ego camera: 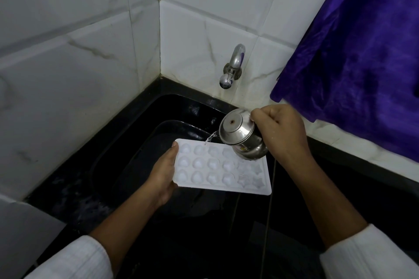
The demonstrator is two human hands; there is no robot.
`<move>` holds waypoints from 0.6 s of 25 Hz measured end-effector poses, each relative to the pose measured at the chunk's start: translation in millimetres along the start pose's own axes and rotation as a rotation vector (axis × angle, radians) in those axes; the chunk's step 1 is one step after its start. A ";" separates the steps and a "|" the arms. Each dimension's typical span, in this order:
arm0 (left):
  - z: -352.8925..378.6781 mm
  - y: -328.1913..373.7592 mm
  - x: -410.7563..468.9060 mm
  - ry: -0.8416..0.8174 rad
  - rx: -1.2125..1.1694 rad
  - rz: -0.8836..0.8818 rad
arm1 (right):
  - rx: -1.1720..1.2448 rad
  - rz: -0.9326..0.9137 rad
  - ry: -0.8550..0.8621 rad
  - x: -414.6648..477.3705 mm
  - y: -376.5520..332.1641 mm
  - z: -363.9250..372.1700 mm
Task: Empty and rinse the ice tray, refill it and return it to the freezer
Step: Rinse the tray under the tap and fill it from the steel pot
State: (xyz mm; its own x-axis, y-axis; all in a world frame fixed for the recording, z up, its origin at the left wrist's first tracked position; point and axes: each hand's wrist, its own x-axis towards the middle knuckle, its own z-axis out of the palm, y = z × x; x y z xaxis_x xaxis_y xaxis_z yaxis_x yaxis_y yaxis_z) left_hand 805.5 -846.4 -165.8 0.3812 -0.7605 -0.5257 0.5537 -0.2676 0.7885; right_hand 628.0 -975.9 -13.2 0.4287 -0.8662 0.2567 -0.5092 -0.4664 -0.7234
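A white ice tray (221,169) with several rounded and star-shaped cells is held level over a black sink (145,124). My left hand (162,174) grips its left short edge, thumb on top. My right hand (282,130) holds a small steel pot (240,133) tipped on its side above the tray's far edge. A thin stream of water (209,137) runs from the pot's mouth onto the tray's far row. The pot hides part of the tray's far right corner.
A chrome tap (233,65) sticks out of the white tiled wall above the sink; no water comes from it. A purple cloth (353,52) hangs at the right, close to my right hand. A black counter edge (362,165) runs along the right.
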 end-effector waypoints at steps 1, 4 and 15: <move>0.6 0.1 -0.2 0.001 0.000 0.000 | -0.006 -0.008 0.004 0.8 -0.7 -1.1; 1.9 0.3 -0.7 0.007 0.011 -0.005 | -0.013 -0.028 0.022 3.2 -2.8 -5.7; 3.5 -0.5 -2.5 0.006 0.024 -0.007 | 0.331 0.184 0.076 8.7 -8.1 -20.8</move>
State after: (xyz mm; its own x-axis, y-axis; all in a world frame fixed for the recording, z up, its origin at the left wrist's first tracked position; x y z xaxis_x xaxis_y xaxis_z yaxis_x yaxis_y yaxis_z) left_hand 801.7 -846.4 -163.7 0.3819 -0.7552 -0.5327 0.5380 -0.2870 0.7926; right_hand 620.3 -983.5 8.2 0.2896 -0.9466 0.1415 -0.2984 -0.2298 -0.9263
